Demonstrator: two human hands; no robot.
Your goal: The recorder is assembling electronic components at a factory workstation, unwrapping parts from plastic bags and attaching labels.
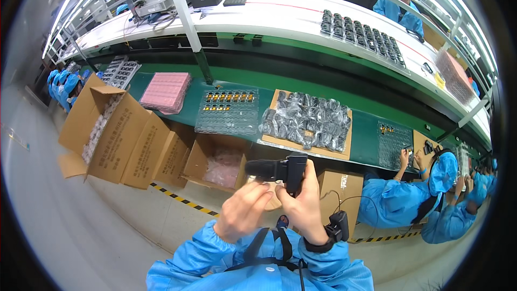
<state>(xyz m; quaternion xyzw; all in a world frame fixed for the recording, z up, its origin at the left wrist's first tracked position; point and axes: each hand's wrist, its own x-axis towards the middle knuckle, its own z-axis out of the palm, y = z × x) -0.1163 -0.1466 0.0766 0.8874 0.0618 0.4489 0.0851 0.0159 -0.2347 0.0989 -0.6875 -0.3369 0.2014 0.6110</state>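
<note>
My right hand [303, 205] is closed around a black device [295, 174], held up in front of me. It has a boxy upright body, and a thick rounded black part sticks out to the left from it. Just below that part is my left hand [245, 211], its fingers bent and drawn together. Whether those fingertips touch the device or pinch something small cannot be made out. A strapped black unit [337, 226] with a cable sits on my right wrist. Beyond my hands, several dark bagged pieces [307, 118] lie on a cardboard sheet [347, 139] on the green bench.
A clear tray [226, 121] with orange-and-black parts and a pink packing stack [166, 92] lie on the bench. Open cartons [116, 134] stand left; another carton [215, 164] holds pink wrap. A closed carton [344, 188] and a seated co-worker [401, 199] are to the right.
</note>
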